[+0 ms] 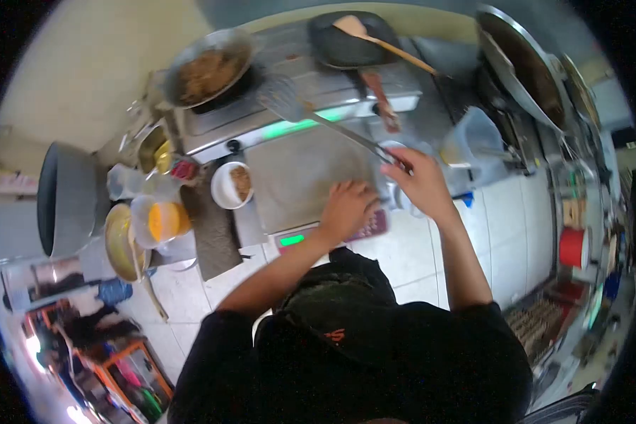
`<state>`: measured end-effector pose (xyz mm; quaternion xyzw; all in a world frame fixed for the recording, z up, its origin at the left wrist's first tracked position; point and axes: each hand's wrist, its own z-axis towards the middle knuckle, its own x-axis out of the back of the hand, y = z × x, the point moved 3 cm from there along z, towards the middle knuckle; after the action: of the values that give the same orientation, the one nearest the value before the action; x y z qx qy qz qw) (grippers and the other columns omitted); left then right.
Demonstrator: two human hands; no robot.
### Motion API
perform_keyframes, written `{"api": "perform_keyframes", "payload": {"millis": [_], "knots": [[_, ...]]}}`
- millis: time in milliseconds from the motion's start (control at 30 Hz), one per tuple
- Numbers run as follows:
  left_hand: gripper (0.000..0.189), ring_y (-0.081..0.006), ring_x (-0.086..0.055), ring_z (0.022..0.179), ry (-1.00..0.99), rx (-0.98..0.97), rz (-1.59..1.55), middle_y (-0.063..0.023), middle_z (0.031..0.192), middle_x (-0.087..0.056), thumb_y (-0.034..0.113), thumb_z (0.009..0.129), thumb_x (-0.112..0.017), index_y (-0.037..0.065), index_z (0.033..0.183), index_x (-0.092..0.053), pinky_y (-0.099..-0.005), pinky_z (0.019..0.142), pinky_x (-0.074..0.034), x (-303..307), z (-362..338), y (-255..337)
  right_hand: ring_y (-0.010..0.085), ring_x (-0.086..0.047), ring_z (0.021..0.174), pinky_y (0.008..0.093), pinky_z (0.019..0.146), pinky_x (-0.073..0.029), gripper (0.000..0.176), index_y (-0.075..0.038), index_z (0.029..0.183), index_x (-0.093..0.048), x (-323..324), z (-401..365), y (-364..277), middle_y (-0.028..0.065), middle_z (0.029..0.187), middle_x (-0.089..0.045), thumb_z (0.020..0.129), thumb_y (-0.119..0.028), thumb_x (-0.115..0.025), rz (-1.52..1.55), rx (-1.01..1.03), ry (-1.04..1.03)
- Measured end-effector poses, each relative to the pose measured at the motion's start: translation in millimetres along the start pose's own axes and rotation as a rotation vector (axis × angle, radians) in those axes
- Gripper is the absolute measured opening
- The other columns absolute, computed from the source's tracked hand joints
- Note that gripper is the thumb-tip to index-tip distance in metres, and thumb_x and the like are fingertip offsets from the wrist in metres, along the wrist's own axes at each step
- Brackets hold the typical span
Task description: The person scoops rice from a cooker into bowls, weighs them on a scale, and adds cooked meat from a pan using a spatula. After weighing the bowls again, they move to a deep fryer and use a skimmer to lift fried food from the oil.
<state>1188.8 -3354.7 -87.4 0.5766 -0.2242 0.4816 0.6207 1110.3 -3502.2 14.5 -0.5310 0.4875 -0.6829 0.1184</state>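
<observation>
My right hand [422, 182] is closed round the handle end of a long metal slotted turner [346, 133]. Its perforated head [281, 97] points away to the left, over the front of the stove. My left hand [350, 210] rests palm down at the front edge of a digital scale [304, 169], fingers stretched out and somewhat blurred, holding nothing. A green display glows on the scale's pink front, left of that hand. Beside the scale, a white tub [231, 185] holds brown crumbly food.
A wok [244, 53] of brown food and a dark square pan [321, 53] with a wooden spatula [350, 27] sit on the stove [198, 131]. Bowls and a cup of orange liquid [166, 221] stand left. A clear jug [473, 141] and a large pot [519, 67] are right.
</observation>
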Motion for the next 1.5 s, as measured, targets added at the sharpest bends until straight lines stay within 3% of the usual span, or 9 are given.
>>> {"api": "perform_keyframes", "payload": {"millis": [133, 233, 467, 733, 833, 933, 1100, 1367, 1500], "knots": [[0.021, -0.0303, -0.063, 0.104, 0.032, -0.190, 0.142, -0.0104, 0.115, -0.065, 0.020, 0.091, -0.056, 0.012, 0.105, -0.070, -0.0473, 0.084, -0.047, -87, 95, 1, 0.0137, -0.057, 0.069, 0.0306, 0.065, -0.046, 0.038, 0.004, 0.110, -0.068, 34, 10, -8, 0.0082, 0.078, -0.065, 0.085, -0.024, -0.075, -0.039, 0.105, 0.108], [0.024, -0.0313, -0.066, 0.101, 0.045, -0.107, 0.046, -0.0119, 0.116, -0.066, 0.019, 0.091, -0.054, 0.012, 0.108, -0.069, -0.0501, 0.082, -0.050, -136, 145, -2, 0.0131, -0.056, 0.068, 0.0301, 0.065, -0.046, 0.038, 0.005, 0.108, -0.068, 54, 13, -17, 0.0075, 0.076, -0.065, 0.085, -0.023, -0.075, -0.060, 0.110, 0.112], [0.021, -0.0293, -0.065, 0.102, -0.064, -0.156, 0.044, -0.0126, 0.113, -0.065, 0.017, 0.090, -0.054, 0.011, 0.104, -0.068, -0.0462, 0.083, -0.051, -169, 183, -19, 0.0087, -0.054, 0.071, 0.0266, 0.064, -0.044, 0.037, 0.005, 0.107, -0.068, 78, -11, -11, 0.0052, 0.077, -0.065, 0.085, -0.022, -0.077, 0.097, 0.093, 0.220], [0.017, -0.0271, -0.063, 0.105, -0.214, -0.432, 0.216, -0.0134, 0.109, -0.065, 0.015, 0.089, -0.055, 0.011, 0.100, -0.068, -0.0418, 0.085, -0.052, -155, 182, -24, 0.0081, -0.055, 0.075, 0.0254, 0.067, -0.046, 0.035, 0.005, 0.110, -0.069, 98, -9, 14, 0.0025, 0.082, -0.067, 0.086, -0.020, -0.077, 0.195, 0.074, 0.262], [0.018, -0.0229, -0.060, 0.114, -0.555, -0.350, 0.395, -0.0110, 0.112, -0.064, 0.014, 0.088, -0.055, 0.014, 0.099, -0.069, -0.0400, 0.090, -0.052, -77, 163, 22, 0.0132, -0.060, 0.069, 0.0294, 0.063, -0.046, 0.039, 0.004, 0.106, -0.069, 102, 3, 10, 0.0091, 0.077, -0.068, 0.084, -0.028, -0.077, 0.174, 0.084, 0.253], [0.019, -0.0236, -0.060, 0.110, -0.295, -0.441, 0.231, -0.0088, 0.109, -0.063, 0.013, 0.085, -0.055, 0.014, 0.099, -0.069, -0.0386, 0.089, -0.052, -35, 127, 22, 0.0111, -0.060, 0.070, 0.0277, 0.063, -0.046, 0.038, 0.004, 0.107, -0.069, 100, 17, 9, 0.0091, 0.079, -0.069, 0.084, -0.025, -0.078, 0.179, 0.133, 0.267], [0.030, -0.0250, -0.059, 0.105, -0.076, -0.222, 0.188, -0.0044, 0.108, -0.063, 0.014, 0.083, -0.059, 0.017, 0.109, -0.072, -0.0403, 0.089, -0.048, 43, 48, -21, 0.0076, -0.055, 0.070, 0.0252, 0.064, -0.045, 0.029, 0.003, 0.107, -0.070, 83, 35, 8, 0.0015, 0.078, -0.066, 0.087, -0.017, -0.074, 0.305, 0.138, 0.177], [0.036, -0.0303, -0.061, 0.104, 0.234, 0.207, 0.009, -0.0074, 0.106, -0.066, 0.019, 0.088, -0.066, 0.019, 0.123, -0.068, -0.0458, 0.087, -0.049, 66, -18, -52, 0.0097, -0.062, 0.076, 0.0252, 0.070, -0.048, 0.032, 0.002, 0.109, -0.071, 37, 70, 15, 0.0070, 0.087, -0.073, 0.087, -0.021, -0.074, 0.274, 0.112, -0.020], [0.044, -0.0352, -0.066, 0.095, -0.359, 0.237, -0.192, -0.0143, 0.102, -0.068, 0.029, 0.091, -0.064, 0.020, 0.134, -0.059, -0.0486, 0.082, -0.052, 18, -50, 3, 0.0099, -0.061, 0.074, 0.0260, 0.069, -0.048, 0.037, 0.002, 0.110, -0.071, 22, 81, 19, 0.0069, 0.084, -0.071, 0.086, -0.026, -0.076, 0.256, 0.093, -0.035]]}}
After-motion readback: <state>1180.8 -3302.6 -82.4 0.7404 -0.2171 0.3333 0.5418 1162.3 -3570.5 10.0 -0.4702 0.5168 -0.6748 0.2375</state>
